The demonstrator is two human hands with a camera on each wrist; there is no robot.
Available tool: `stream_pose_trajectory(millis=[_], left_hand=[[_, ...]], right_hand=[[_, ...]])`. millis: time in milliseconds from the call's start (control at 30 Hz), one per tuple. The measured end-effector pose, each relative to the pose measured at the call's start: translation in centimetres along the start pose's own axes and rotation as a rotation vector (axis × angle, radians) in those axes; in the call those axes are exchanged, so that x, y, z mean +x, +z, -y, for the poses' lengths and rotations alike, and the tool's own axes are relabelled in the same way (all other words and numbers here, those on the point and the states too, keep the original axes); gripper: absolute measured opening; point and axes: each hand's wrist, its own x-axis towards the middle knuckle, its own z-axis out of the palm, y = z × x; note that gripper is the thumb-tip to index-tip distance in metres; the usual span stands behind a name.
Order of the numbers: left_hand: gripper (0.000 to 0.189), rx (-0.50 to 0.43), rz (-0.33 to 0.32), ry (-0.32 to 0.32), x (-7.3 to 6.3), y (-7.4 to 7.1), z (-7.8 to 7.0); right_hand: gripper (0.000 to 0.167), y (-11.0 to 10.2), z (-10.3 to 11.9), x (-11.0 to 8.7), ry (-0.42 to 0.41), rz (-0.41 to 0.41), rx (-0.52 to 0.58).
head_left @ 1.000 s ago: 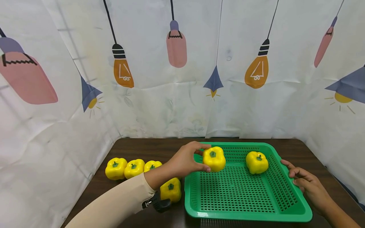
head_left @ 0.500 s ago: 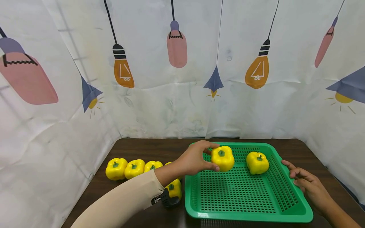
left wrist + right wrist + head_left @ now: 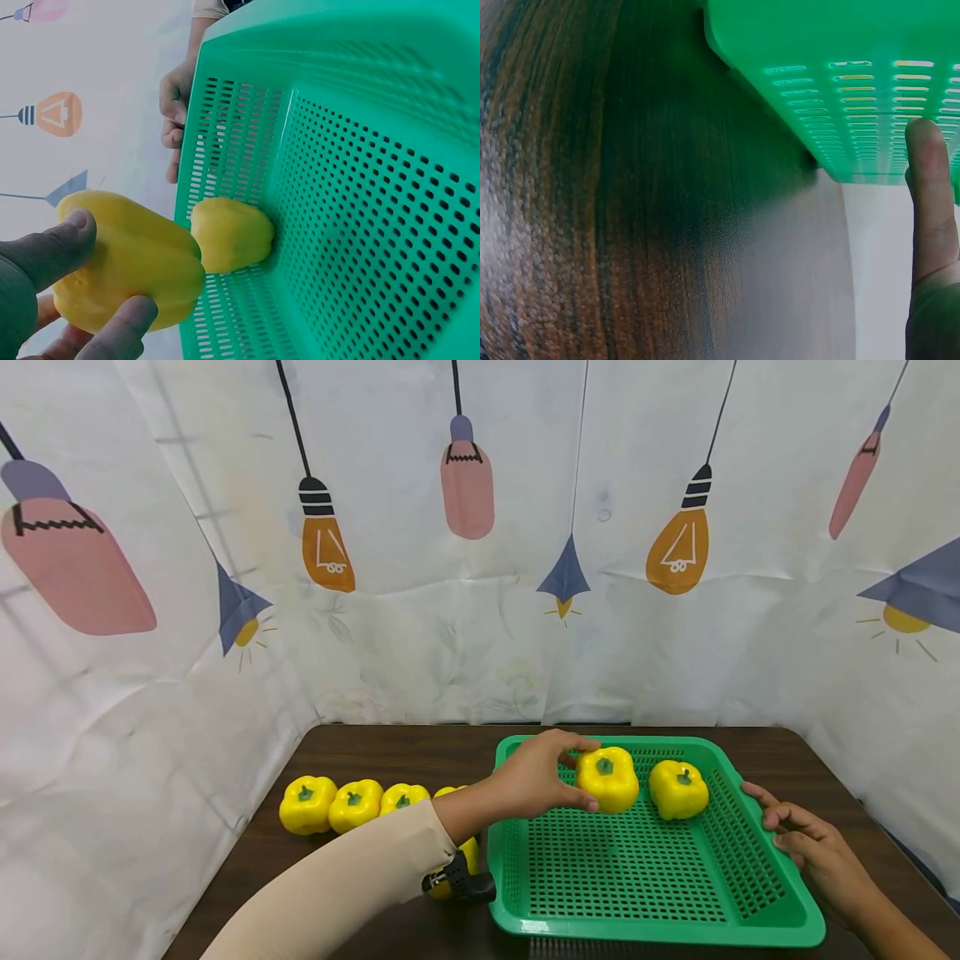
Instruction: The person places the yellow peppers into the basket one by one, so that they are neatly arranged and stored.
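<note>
My left hand (image 3: 534, 777) pinches a yellow bell pepper (image 3: 607, 782) between thumb and fingers, above the left-middle part of a green perforated basket (image 3: 660, 930). The pepper's green stem faces the head camera. A second yellow bell pepper (image 3: 678, 790) lies in the basket against its right side, also seen beyond the held pepper in the left wrist view. My right hand (image 3: 813, 847) holds the basket's right rim, fingers curled at the edge. In the right wrist view one digit (image 3: 928, 172) lies against the basket's slotted outer wall.
Left of the basket, several yellow bell peppers (image 3: 307, 805) stand on the dark wooden table (image 3: 390, 743), some partly hidden behind my left forearm. A black wrist strap (image 3: 459, 878) is on that arm. A white lamp-print curtain (image 3: 420, 652) hangs behind the table.
My left hand has moved right with the pepper, coming closer to the pepper inside the basket. My right hand and the basket have stayed in place.
</note>
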Motion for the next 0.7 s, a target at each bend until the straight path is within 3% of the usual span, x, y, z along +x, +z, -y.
stream_pose_trajectory(millis=[500, 700], left_hand=[[0.071, -0.003, 0.052, -0.071, 2.0, 2.6, -1.0], [0.071, -0.020, 0.066, -0.088, 2.5, 3.3, -1.1]], right_hand=[[0.015, 0.1, 0.1, 0.0, 0.003, 0.010, 0.018], [0.018, 0.1, 0.1, 0.1, -0.010, 0.021, 0.075]])
